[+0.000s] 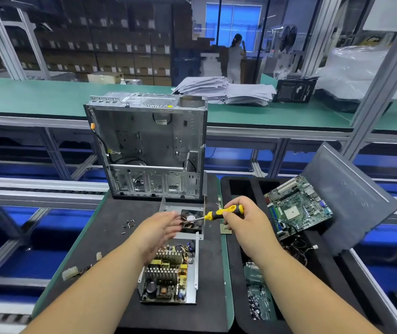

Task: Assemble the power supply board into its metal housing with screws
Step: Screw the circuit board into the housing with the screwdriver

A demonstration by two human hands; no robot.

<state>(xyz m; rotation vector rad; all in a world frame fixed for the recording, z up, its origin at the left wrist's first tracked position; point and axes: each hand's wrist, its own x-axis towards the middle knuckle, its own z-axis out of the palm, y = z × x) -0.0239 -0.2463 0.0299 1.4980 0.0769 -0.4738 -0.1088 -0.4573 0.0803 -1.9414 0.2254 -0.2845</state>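
Right hand (237,216) gripped a yellow-and-black screwdriver (224,211), left hand (160,227) open with blurred fingers at its tip, above the grey metal housing (190,263) holding the power supply board (166,276), mid-worktop.

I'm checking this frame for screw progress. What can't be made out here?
Head view:
- Screwdriver tip: blurred, so whether it carries a screw is unclear.
- Left hand fingertips: motion-blurred.
- Board screw holes: too small; one corner lies under the left forearm.

Open grey metal computer case (149,145) stands far on the worktop (101,237). Nearer: small metal fan housing (185,222); nearest, power supply board in its metal tray (168,276). Loose small screws (128,224) lie left. Green motherboard (298,206) right, in black foam tray (238,237).
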